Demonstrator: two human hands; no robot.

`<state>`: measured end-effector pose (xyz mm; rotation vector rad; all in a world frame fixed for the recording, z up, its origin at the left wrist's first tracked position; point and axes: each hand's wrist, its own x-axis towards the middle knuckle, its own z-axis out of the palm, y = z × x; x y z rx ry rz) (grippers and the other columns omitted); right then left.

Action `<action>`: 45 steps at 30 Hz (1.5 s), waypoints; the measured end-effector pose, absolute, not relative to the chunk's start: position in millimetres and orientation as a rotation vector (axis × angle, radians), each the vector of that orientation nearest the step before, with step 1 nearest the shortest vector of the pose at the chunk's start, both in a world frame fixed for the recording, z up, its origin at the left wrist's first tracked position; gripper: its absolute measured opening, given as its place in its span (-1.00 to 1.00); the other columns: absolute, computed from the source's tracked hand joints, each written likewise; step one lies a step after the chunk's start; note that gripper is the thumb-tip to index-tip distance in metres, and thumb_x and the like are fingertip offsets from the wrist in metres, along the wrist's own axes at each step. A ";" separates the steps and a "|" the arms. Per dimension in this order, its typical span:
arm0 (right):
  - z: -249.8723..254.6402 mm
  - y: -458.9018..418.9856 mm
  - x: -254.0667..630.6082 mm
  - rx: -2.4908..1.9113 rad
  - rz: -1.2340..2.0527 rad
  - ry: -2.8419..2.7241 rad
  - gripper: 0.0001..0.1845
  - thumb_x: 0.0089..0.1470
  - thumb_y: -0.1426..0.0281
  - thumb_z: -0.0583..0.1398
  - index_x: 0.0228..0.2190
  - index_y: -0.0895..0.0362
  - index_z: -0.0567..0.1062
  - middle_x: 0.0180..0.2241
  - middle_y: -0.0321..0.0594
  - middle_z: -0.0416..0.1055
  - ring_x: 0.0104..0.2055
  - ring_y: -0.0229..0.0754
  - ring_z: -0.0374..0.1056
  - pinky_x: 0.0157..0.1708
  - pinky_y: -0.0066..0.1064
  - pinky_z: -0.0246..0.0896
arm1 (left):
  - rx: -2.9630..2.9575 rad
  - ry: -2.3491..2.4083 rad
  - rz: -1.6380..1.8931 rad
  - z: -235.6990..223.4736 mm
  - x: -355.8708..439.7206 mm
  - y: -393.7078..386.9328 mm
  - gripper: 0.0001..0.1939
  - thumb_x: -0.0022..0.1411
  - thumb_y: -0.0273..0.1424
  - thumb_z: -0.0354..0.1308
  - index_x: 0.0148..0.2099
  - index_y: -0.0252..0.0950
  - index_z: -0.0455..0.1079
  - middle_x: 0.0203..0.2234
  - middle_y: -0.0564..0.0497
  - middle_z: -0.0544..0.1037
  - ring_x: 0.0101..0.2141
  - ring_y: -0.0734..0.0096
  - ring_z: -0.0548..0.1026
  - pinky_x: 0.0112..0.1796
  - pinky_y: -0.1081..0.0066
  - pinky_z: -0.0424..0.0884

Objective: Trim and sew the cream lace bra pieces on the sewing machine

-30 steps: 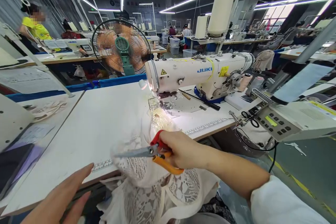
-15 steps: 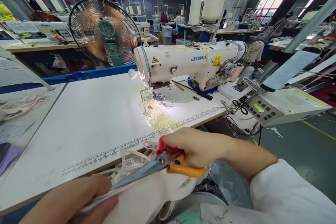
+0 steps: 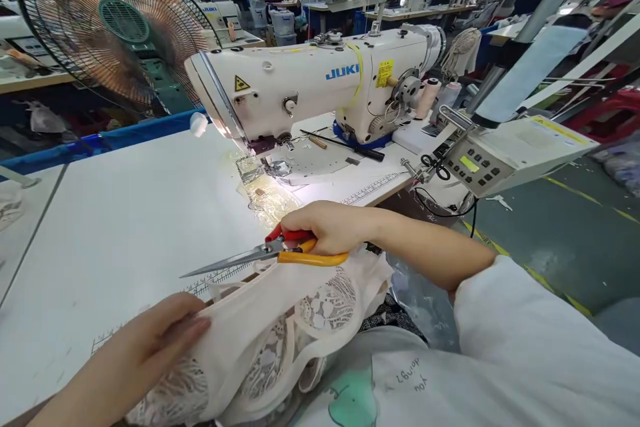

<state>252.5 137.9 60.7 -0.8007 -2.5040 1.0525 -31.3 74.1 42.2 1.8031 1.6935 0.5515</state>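
My right hand [image 3: 327,230] is closed around scissors [image 3: 255,252] with red and orange handles. Their blades look closed and point left above the table's front edge, apart from the cloth. My left hand [image 3: 150,347] pinches the edge of a cream bra [image 3: 280,293] between thumb and fingers. Lace panels show on its cups, and it is draped over my lap below the scissors. Part of the bra is hidden under my left hand.
A white sewing machine [image 3: 300,80] stands on the white table [image 3: 125,227], with yellowish clear film [image 3: 267,197] by its needle area. A control box [image 3: 520,153] is at the right, a large fan [image 3: 125,20] behind at left. Several people sit far back.
The scissors have lifted off the bra and moved left and up, clear of my left hand. More of the lace shows now. The whole view has shifted, with the machine further left.
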 end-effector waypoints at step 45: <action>38.5 114.8 255.3 -0.999 1.050 -2.608 -0.60 0.03 0.12 0.22 -0.50 0.10 0.17 -0.50 -0.34 0.21 -0.49 -0.30 0.11 -0.51 -0.47 0.01 | 0.979 1.352 1.086 54.9 55.8 77.1 -0.64 -0.23 -0.16 0.39 -0.49 -0.28 0.36 -0.66 0.14 0.38 -0.64 0.57 0.31 -0.63 0.58 0.29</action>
